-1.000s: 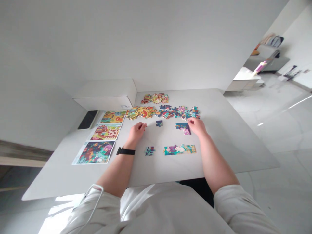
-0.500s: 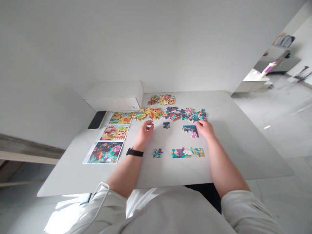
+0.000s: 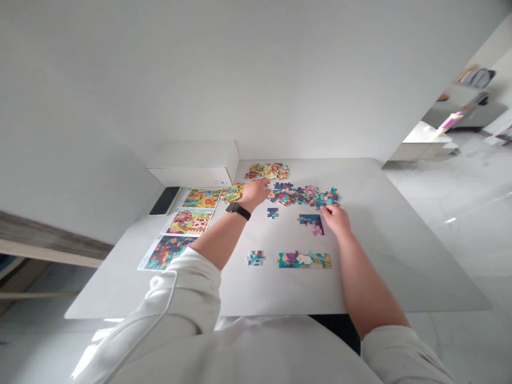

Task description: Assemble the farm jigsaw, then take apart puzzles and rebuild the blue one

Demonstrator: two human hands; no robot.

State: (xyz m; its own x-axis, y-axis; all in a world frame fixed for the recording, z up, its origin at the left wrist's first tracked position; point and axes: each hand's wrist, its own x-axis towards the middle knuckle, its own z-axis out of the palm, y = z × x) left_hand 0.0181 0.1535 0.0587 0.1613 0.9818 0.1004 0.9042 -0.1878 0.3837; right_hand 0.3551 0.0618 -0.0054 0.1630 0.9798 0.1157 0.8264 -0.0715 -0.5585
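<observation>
My left hand, with a black watch on the wrist, reaches far over the table and lies on the row of loose puzzle pieces; its fingertips are too small to read. My right hand rests with curled fingers beside a joined blue and purple puzzle block, touching its right edge. A single dark blue piece lies between my hands. Nearer to me lie a long joined strip with a white rabbit and a small teal piece.
A second heap of yellow and red pieces lies at the back. Three picture cards sit in a column at the left, beside a black phone. A white box stands at the back left corner.
My left hand has moved forward from the bare table near the dark blue piece onto the row of loose pieces. My right hand has stayed by the blue and purple block.
</observation>
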